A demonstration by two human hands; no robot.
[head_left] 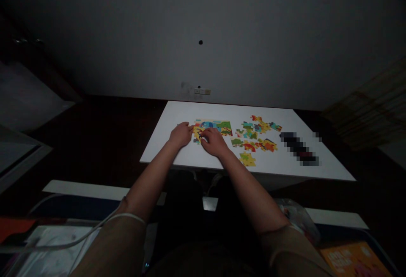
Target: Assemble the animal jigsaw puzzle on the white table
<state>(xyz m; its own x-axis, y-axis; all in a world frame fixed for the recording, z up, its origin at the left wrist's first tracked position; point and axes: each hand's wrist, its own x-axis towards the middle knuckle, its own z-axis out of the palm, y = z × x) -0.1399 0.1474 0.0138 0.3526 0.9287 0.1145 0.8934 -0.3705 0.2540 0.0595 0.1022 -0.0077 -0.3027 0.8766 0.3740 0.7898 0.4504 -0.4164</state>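
Observation:
A partly joined jigsaw puzzle (226,127) lies on the white table, with a blue animal and a green tree in its picture. My left hand (181,134) rests at the puzzle's left edge, its visible fingers stretched toward it and holding nothing that I can see. Over the lower part of the puzzle, my right hand (215,142) has its fingers bent and closed on a yellow puzzle piece (197,133). The fingertips partly cover that piece, so I cannot tell whether it is fitted into the rest.
Several loose puzzle pieces (247,158) lie to the right on the white table (158,148). Beyond them is a pixelated dark object (298,148). A wall with a socket (203,91) stands behind. An orange box (355,260) and a plastic bag (298,218) are at lower right.

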